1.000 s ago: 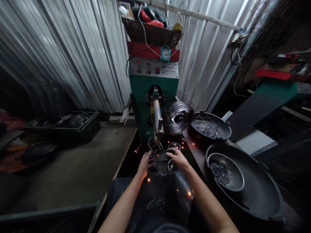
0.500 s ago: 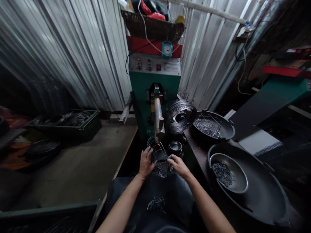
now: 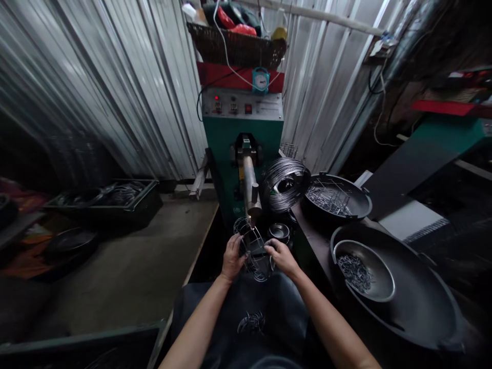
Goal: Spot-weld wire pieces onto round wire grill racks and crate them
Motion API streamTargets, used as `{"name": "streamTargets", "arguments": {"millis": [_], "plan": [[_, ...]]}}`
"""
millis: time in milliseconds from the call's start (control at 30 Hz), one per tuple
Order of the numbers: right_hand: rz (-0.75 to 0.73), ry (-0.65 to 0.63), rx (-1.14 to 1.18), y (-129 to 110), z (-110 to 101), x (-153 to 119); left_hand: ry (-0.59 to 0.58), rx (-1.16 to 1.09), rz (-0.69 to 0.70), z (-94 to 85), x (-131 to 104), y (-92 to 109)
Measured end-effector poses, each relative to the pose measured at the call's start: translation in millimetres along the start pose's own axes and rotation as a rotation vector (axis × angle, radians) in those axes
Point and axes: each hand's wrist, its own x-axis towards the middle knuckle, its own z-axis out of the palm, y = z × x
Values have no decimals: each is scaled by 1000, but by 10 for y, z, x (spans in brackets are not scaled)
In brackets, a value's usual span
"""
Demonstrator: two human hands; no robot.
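Note:
A round wire frame is held under the electrode tip of a green spot-welding machine. My left hand grips its left side, fingers closed on the wires. My right hand pinches at the frame's right edge; any small piece between those fingertips is too small to make out. The machine's metal arm comes down just above the frame's upper part. On the dark apron over my lap lies a small heap of bent wire pieces.
Right of the machine stand a wire coil and a stack of small dark rings. A pan of wire parts and a large wok holding a metal bowl sit farther right. Bins occupy the left floor.
The view has shifted slightly. Both hands stay on the wire frame, which has tilted or turned a little under the electrode; a small glow at the tip is fainter now.

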Motion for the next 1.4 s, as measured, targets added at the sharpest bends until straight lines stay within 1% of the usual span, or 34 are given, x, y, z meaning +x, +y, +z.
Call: {"name": "streamTargets", "arguments": {"millis": [133,233,300,367,433,500,567,633,733,833,967,1200,1333,1400], "plan": [[61,-1,107,15,35,12,-9,-4,-29,60,-17,40],[87,-16,184,92,18,-61,-3,-3,-97,70,-100,108],[87,-37,171,149,-21,-132,0,3,-126,46,-168,146],[89,-71,141,187,-65,-201,-44,-5,-100,2,-216,169],[80,-94,120,199,-92,-251,-130,-20,-34,-47,-234,177],[65,-94,122,191,-96,-281,-212,-17,22,-82,-235,173],[55,-85,121,178,-83,-296,-246,9,54,-81,-237,161],[50,-66,105,163,-68,-309,-213,23,72,-40,-250,148],[38,-42,79,122,-71,-327,-88,-13,88,49,-282,150],[22,-49,66,41,-95,-308,-33,-73,41,86,-294,185],[-15,-39,-21,-53,-91,-155,-42,-108,-27,55,-253,201],[-12,16,-117,-55,-13,226,-37,-110,-148,51,-133,117],[2,36,-169,-55,12,310,-55,-157,-169,29,-98,96],[19,32,-143,-37,7,296,-61,-178,-180,20,-91,91]]}}
